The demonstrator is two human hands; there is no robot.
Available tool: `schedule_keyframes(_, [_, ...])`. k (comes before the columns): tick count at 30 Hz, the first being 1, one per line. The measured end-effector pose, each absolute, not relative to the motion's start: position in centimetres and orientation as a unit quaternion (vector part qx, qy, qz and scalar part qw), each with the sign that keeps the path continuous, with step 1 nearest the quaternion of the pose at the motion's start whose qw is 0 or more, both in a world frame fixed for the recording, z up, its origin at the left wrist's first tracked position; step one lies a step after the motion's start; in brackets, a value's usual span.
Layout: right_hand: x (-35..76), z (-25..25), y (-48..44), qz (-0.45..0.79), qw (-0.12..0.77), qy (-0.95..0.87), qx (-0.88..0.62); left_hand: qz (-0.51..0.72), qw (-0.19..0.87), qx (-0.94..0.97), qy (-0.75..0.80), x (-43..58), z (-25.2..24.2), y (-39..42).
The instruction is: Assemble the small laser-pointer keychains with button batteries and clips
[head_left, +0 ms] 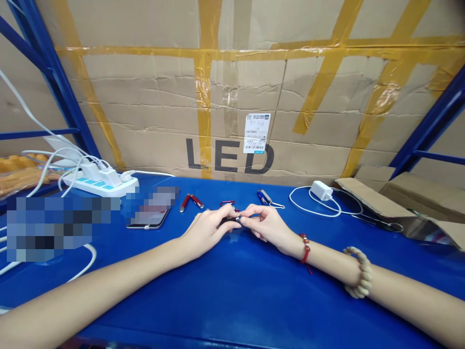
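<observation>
Over the middle of the blue table, my left hand (207, 229) is closed round a small black tube (228, 219). My right hand (271, 228) pinches the silver end of that tube, its fingertips almost meeting those of my left hand. Just behind the hands lies a red carabiner-like clip (227, 202), partly hidden by my fingers. To the left rest two short red tubes with silver ends, one (184, 203) beside the other (196, 201). Behind my right hand are a blue tube (261, 197) and a silver tube (267, 196) with a pale wire loop.
A phone (165, 217), partly blurred out, lies left. Farther left stands a white power strip (125, 188) with plugs and cables. A white charger (321, 190) with its cable and an open cardboard box (416, 198) are on the right. A large taped carton (152, 106) backs the table (232, 291).
</observation>
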State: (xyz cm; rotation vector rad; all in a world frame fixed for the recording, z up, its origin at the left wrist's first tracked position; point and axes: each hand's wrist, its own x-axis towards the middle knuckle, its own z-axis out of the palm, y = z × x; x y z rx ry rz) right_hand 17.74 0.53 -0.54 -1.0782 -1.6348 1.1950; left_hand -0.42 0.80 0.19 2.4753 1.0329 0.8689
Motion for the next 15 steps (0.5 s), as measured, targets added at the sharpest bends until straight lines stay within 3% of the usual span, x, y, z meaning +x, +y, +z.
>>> schedule_keyframes(15, [17.96, -1.10, 0.96, 0.497, 0.442, -0.631, -0.400, 0.312, 0.180, 0.869, 0.338, -0.29, 0.06, 0.81])
